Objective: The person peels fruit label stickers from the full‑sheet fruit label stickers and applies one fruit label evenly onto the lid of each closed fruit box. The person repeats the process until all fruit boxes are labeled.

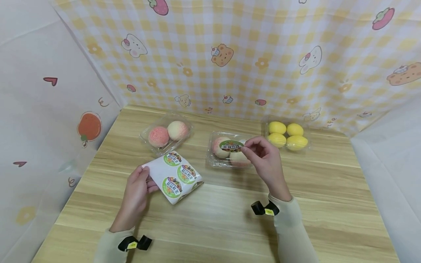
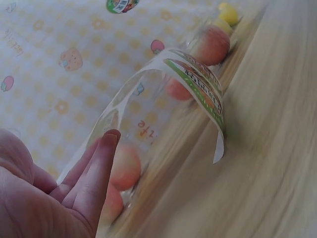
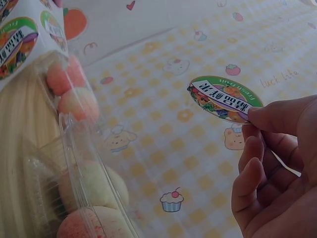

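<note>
Between thumb and forefinger my right hand [image 1: 268, 164] pinches a round fruit sticker [image 3: 225, 99] by its edge. In the head view the sticker overlaps a clear plastic box [image 1: 213, 160] holding two pink-and-cream peaches [image 1: 221, 148]. My left hand [image 1: 136, 186] grips a white sticker sheet [image 1: 158, 170] at its left edge; the sheet bends over in an arch in the left wrist view. Several round green-edged stickers [image 1: 186, 174] show on its face. Behind the sheet sits another clear box [image 1: 146, 140] with two peaches [image 1: 159, 137].
A clear box [image 1: 307, 148] of several yellow lemons [image 1: 295, 129] stands at the back right of the wooden table [image 1: 223, 226]. A checked cloth [image 1: 263, 80] hangs along the table's back edge, with white printed cloth [image 1: 42, 120] on the left.
</note>
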Demonstrator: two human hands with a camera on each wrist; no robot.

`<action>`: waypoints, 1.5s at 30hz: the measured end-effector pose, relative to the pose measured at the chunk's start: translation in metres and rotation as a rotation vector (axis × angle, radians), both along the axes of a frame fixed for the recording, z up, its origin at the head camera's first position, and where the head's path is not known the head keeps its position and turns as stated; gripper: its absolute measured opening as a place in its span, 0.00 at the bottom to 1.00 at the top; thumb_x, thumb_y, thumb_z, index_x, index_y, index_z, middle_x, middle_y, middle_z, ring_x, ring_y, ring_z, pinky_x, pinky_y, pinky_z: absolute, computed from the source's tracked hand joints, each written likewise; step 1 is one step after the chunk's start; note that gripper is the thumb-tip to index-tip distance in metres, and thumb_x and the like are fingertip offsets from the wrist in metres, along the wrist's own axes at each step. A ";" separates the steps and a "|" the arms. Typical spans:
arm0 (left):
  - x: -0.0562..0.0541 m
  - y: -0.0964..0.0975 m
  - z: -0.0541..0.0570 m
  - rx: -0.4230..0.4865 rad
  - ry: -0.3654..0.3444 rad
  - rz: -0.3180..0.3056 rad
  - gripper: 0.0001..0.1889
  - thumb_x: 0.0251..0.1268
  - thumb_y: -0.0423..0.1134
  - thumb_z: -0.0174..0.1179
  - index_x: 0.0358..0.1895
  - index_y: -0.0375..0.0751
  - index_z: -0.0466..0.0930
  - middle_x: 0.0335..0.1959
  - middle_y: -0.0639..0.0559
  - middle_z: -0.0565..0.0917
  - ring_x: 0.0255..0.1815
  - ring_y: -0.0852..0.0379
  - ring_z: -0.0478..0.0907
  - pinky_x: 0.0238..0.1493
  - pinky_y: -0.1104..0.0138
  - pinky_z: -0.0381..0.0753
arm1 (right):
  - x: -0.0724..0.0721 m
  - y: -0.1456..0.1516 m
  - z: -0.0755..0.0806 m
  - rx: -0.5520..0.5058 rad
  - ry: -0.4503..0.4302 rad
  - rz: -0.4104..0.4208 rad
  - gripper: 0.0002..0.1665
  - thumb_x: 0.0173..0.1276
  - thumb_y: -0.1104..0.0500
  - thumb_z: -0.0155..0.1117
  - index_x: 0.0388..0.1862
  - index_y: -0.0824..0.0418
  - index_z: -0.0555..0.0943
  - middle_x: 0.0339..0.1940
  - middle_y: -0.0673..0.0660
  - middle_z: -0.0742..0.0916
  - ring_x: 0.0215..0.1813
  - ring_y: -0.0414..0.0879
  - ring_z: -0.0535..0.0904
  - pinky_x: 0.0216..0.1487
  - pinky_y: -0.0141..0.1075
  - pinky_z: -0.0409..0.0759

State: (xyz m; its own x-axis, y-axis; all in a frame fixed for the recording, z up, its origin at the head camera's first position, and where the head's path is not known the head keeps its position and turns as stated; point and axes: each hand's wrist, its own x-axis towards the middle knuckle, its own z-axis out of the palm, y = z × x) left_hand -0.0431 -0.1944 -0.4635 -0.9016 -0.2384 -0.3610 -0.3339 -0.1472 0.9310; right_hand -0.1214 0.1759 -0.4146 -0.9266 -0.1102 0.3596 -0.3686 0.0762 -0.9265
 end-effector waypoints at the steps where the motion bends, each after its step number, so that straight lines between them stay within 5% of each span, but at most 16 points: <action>1: 0.001 -0.002 0.000 -0.004 -0.001 0.004 0.20 0.94 0.37 0.34 0.70 0.23 0.64 0.32 0.54 0.84 0.28 0.63 0.85 0.34 0.69 0.88 | 0.000 0.000 0.000 0.000 -0.002 0.001 0.07 0.72 0.76 0.72 0.44 0.71 0.84 0.37 0.52 0.87 0.32 0.42 0.76 0.32 0.28 0.75; 15: 0.019 -0.033 -0.004 0.002 0.007 0.083 0.18 0.95 0.41 0.34 0.66 0.31 0.66 0.35 0.57 0.86 0.33 0.62 0.86 0.36 0.69 0.87 | -0.002 0.001 -0.002 0.020 -0.025 0.001 0.06 0.73 0.74 0.73 0.45 0.70 0.84 0.38 0.52 0.87 0.33 0.43 0.76 0.32 0.28 0.75; 27: 0.014 -0.061 -0.009 -0.031 -0.066 0.164 0.18 0.95 0.43 0.35 0.69 0.38 0.67 0.35 0.59 0.86 0.33 0.62 0.87 0.37 0.69 0.88 | -0.002 0.004 -0.002 0.024 -0.046 -0.001 0.05 0.74 0.72 0.73 0.45 0.69 0.84 0.38 0.53 0.86 0.32 0.44 0.76 0.32 0.29 0.75; 45: 0.008 -0.083 -0.024 -0.098 -0.154 0.060 0.29 0.94 0.43 0.36 0.83 0.24 0.54 0.39 0.60 0.85 0.37 0.64 0.90 0.47 0.67 0.90 | -0.020 0.016 -0.021 0.042 -0.258 -0.059 0.05 0.77 0.65 0.73 0.45 0.65 0.84 0.35 0.53 0.85 0.32 0.43 0.77 0.33 0.33 0.79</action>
State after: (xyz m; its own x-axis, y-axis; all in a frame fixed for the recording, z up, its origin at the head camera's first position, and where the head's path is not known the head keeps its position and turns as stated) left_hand -0.0355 -0.2776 -0.4872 -0.8204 -0.3310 -0.4662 -0.4669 -0.0828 0.8804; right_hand -0.1411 0.1920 -0.4356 -0.9922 -0.0630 0.1072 -0.1147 0.1307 -0.9848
